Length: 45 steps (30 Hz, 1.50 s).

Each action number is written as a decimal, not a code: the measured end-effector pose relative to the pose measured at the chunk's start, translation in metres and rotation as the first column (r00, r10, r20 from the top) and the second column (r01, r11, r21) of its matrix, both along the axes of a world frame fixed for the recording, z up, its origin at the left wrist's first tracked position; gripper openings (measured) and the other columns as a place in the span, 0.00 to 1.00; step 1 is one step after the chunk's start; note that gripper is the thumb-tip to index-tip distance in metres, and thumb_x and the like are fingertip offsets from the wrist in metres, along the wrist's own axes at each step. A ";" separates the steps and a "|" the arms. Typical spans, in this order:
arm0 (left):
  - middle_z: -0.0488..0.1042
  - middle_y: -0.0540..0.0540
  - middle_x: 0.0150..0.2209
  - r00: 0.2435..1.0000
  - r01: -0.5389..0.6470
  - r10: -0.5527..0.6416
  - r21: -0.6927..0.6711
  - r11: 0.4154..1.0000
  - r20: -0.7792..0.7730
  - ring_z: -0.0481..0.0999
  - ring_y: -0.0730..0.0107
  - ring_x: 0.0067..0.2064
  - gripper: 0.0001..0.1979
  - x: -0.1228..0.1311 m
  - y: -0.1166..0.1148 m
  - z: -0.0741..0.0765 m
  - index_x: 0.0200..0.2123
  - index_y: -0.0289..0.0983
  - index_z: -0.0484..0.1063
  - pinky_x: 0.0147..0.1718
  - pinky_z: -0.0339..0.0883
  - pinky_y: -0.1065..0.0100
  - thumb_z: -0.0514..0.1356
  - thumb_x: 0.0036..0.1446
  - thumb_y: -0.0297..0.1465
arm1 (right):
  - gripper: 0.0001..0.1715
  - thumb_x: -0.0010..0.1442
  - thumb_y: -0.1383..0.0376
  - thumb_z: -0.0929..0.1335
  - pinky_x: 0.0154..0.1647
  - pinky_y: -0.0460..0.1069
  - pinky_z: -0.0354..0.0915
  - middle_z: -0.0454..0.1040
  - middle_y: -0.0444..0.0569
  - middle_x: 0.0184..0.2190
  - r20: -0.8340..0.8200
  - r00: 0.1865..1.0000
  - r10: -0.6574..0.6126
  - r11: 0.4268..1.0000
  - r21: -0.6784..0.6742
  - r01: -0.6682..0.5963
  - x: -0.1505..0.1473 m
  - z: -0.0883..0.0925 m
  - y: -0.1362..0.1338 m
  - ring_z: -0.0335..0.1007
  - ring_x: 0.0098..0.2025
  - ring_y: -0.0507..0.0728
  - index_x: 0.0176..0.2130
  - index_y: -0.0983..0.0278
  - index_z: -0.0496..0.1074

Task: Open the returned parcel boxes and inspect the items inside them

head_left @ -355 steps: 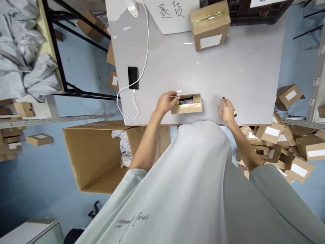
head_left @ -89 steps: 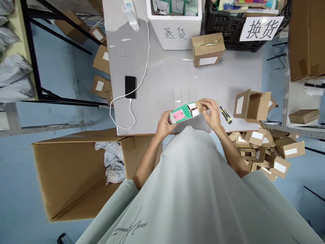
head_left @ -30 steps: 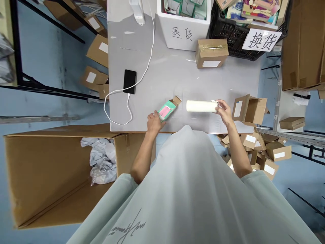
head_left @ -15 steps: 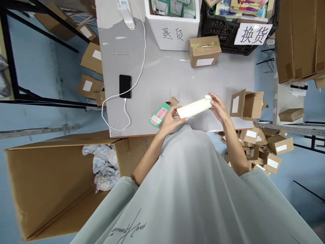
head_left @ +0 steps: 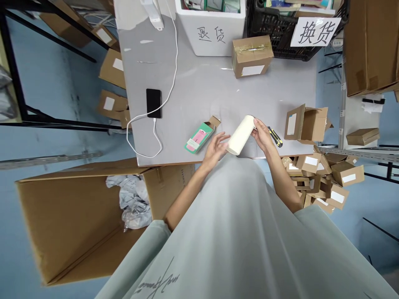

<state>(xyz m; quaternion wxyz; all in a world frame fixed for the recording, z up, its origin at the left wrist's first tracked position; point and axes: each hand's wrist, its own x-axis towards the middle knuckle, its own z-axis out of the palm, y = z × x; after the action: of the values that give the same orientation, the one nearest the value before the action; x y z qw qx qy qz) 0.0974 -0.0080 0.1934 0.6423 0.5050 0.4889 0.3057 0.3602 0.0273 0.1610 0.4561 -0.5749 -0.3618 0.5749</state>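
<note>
One cream cylinder (head_left: 239, 135), over near edge of counter (head_left: 202, 83): right hand (head_left: 263, 135) grips its far end, left hand (head_left: 216, 146) spread-fingered against its near end. One utility knife (head_left: 277, 138), right of cylinder, part-hidden. One green box (head_left: 199, 139), left.

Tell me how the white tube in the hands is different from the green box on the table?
The white tube is round and plain; the green box is flat-sided with a pink picture. The white tube is held up between the left hand and right hand; the green box lies untouched on the table, end flap open. Both are long.
</note>
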 end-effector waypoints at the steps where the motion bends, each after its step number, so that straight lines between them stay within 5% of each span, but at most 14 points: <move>1: 0.78 0.31 0.69 0.994 0.030 -0.017 -0.125 0.992 0.104 0.82 0.38 0.68 0.40 -0.001 0.002 0.000 0.68 0.43 0.74 0.59 0.84 0.40 0.61 0.67 0.66 | 0.50 0.62 0.20 0.67 0.55 0.58 0.83 0.83 0.52 0.52 0.006 1.000 0.015 1.000 0.016 -0.015 0.000 0.003 0.001 0.83 0.53 0.62 0.61 0.52 0.78; 4: 0.86 0.28 0.59 0.947 0.199 -0.093 -0.333 0.922 0.309 0.86 0.32 0.64 0.38 -0.004 0.006 0.001 0.59 0.37 0.82 0.63 0.80 0.34 0.64 0.65 0.64 | 0.50 0.63 0.21 0.67 0.58 0.59 0.82 0.83 0.52 0.56 0.002 0.997 0.073 0.996 0.051 -0.073 -0.001 0.012 0.004 0.82 0.57 0.63 0.64 0.51 0.77; 8: 0.88 0.33 0.57 0.949 0.233 -0.142 -0.323 0.917 0.282 0.87 0.34 0.61 0.37 0.000 0.004 0.000 0.58 0.37 0.83 0.63 0.81 0.38 0.76 0.55 0.57 | 0.49 0.65 0.23 0.68 0.62 0.61 0.81 0.83 0.52 0.61 -0.011 0.997 0.079 0.994 0.076 -0.078 -0.003 0.014 0.009 0.81 0.62 0.64 0.66 0.50 0.76; 14: 0.82 0.36 0.65 0.998 -0.016 0.015 -0.020 1.000 -0.068 0.82 0.41 0.66 0.40 0.018 -0.007 -0.005 0.66 0.40 0.75 0.64 0.79 0.46 0.78 0.55 0.50 | 0.51 0.61 0.25 0.75 0.67 0.64 0.78 0.83 0.55 0.61 0.081 0.996 -0.028 0.998 0.050 0.024 -0.012 0.002 0.014 0.80 0.65 0.67 0.66 0.53 0.74; 19: 0.77 0.36 0.68 0.939 -0.015 0.086 0.211 0.977 -0.332 0.79 0.42 0.68 0.42 0.027 -0.019 0.008 0.69 0.43 0.72 0.68 0.75 0.42 0.78 0.55 0.44 | 0.55 0.55 0.27 0.79 0.68 0.63 0.79 0.84 0.56 0.60 0.014 0.996 -0.084 0.995 0.062 0.083 -0.033 0.013 0.009 0.80 0.65 0.69 0.66 0.56 0.73; 24: 0.78 0.32 0.69 0.999 0.023 -0.020 -0.117 0.993 0.026 0.81 0.39 0.68 0.47 0.021 -0.009 0.019 0.69 0.39 0.73 0.66 0.77 0.44 0.78 0.53 0.56 | 0.51 0.55 0.26 0.79 0.64 0.62 0.81 0.87 0.52 0.53 -0.150 0.986 -0.070 0.997 -0.002 0.071 -0.035 0.036 0.005 0.81 0.63 0.69 0.61 0.55 0.76; 28: 0.86 0.34 0.60 0.951 0.222 -0.118 -0.367 0.903 0.286 0.84 0.36 0.64 0.41 0.013 0.001 0.024 0.61 0.36 0.82 0.67 0.76 0.44 0.80 0.52 0.55 | 0.49 0.54 0.27 0.79 0.63 0.62 0.81 0.87 0.50 0.52 -0.248 0.969 -0.001 1.000 -0.001 0.000 -0.030 0.047 0.002 0.82 0.63 0.68 0.61 0.53 0.77; 33: 0.87 0.35 0.58 0.979 0.141 -0.086 -0.311 0.940 0.183 0.85 0.39 0.62 0.41 0.019 -0.003 0.019 0.61 0.36 0.82 0.65 0.78 0.45 0.81 0.49 0.53 | 0.49 0.56 0.30 0.80 0.66 0.62 0.80 0.86 0.50 0.57 -0.253 0.967 -0.021 0.999 0.019 0.027 -0.030 0.045 0.003 0.80 0.66 0.69 0.64 0.52 0.76; 40: 0.79 0.37 0.68 0.977 -0.015 0.023 0.041 0.999 -0.210 0.80 0.44 0.67 0.42 0.030 -0.011 0.017 0.66 0.41 0.75 0.67 0.75 0.46 0.80 0.51 0.46 | 0.51 0.54 0.35 0.83 0.68 0.62 0.78 0.83 0.51 0.63 -0.190 0.963 -0.190 0.981 0.003 0.194 -0.032 0.031 0.007 0.76 0.70 0.68 0.66 0.51 0.72; 45: 0.79 0.37 0.69 0.992 0.123 -0.121 -0.151 0.981 0.024 0.80 0.42 0.68 0.43 0.021 0.001 0.028 0.68 0.41 0.75 0.68 0.76 0.45 0.80 0.53 0.49 | 0.45 0.55 0.36 0.82 0.66 0.63 0.80 0.85 0.50 0.60 -0.336 0.927 -0.167 0.986 -0.038 0.164 -0.031 0.041 0.003 0.79 0.68 0.69 0.62 0.50 0.74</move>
<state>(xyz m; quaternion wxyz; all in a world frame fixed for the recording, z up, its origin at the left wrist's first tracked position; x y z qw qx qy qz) 0.1184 -0.0071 0.2216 0.7001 0.4811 0.4743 0.2311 0.3291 0.0305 0.2020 0.5555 -0.4983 -0.2259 0.6262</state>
